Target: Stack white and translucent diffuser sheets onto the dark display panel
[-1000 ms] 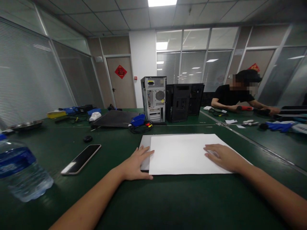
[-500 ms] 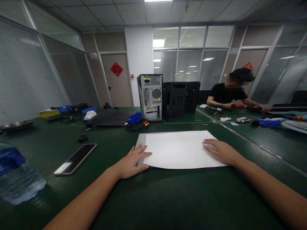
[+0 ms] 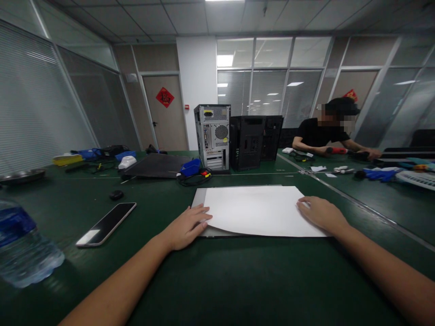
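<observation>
A white sheet (image 3: pixel 251 210) lies over a thin grey panel (image 3: pixel 200 198) on the green table. The panel shows along the left side and at the front left, where the sheet's edge curves up off it. My left hand (image 3: pixel 186 228) rests at the left end, fingers stretched out flat over the sheet's margin and thumb near the front edge. At the opposite end my right hand (image 3: pixel 322 215) has its fingers bent over the sheet's right edge, closed on it; its thumb is hidden.
A smartphone (image 3: pixel 107 225) and a water bottle (image 3: pixel 25 246) stand to my left, with a small black round object (image 3: pixel 116 195) beyond. Computer cases (image 3: pixel 214 138) stand behind the sheet. A co-worker (image 3: pixel 319 133) sits at the right, near blue gloves (image 3: pixel 379 174).
The sheet has shifted slightly right along with my right hand, baring more of the panel at the front left. My left hand stays nearly in place, its fingers less spread.
</observation>
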`<state>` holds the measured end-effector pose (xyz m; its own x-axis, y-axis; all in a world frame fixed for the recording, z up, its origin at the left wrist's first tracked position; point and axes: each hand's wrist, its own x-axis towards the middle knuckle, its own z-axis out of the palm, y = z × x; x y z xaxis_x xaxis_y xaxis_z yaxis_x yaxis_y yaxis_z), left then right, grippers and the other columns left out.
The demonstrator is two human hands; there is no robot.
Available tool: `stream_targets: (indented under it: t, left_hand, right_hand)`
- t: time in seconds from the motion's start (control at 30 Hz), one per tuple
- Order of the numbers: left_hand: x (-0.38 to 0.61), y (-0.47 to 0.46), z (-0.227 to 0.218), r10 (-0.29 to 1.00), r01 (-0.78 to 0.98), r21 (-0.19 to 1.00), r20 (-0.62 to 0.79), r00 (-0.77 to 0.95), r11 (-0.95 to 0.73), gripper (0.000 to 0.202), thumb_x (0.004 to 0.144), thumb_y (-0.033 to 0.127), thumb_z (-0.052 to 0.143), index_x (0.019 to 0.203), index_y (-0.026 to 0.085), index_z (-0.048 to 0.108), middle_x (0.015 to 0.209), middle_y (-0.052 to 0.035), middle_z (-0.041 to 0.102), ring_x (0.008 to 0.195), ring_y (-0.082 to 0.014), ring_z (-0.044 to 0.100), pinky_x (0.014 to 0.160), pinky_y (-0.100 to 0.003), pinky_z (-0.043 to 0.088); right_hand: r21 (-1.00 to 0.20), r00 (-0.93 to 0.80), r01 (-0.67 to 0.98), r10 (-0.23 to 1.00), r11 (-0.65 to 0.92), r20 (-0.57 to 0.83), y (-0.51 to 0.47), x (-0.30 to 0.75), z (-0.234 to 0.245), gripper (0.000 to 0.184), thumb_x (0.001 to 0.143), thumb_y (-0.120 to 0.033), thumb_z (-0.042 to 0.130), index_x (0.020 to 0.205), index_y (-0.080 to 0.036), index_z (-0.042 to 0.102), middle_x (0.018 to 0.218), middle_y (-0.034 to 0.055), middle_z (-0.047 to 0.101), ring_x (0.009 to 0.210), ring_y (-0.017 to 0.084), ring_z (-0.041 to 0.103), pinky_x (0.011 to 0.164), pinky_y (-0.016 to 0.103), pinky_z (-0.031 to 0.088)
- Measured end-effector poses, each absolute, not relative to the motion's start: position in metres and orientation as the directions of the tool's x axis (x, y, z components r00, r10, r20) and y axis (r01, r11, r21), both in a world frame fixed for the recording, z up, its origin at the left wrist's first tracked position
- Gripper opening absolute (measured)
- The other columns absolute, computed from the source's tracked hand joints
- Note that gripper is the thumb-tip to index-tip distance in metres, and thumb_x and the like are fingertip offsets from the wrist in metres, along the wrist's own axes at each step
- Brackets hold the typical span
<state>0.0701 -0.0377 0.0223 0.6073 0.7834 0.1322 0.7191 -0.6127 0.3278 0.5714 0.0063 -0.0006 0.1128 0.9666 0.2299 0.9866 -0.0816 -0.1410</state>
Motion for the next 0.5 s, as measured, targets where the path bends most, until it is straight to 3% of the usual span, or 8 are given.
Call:
stream_targets:
  t: [0.5]
  left_hand:
    - [0.0701, -0.0339, 0.0188, 0.761, 0.717, 0.258, 0.172, 0.625, -0.647, 0.052, 0.098, 0.053, 0.046, 0.141, 0.026, 0.053, 0.15, -0.0097, 0.051, 0.143, -0.0309, 0.039, 0.118, -0.059, 0.028]
  right_hand:
    - [-0.187, -0.031, 0.979, 0.959, 0.087, 0.282, 0.0113, 0.5667, -0.0062, 0.052, 0.092, -0.055, 0.041, 0.124, -0.022, 0.066, 0.132, 0.009, 0.062, 0.115, 0.028, 0.06, 0.102, 0.045, 0.046]
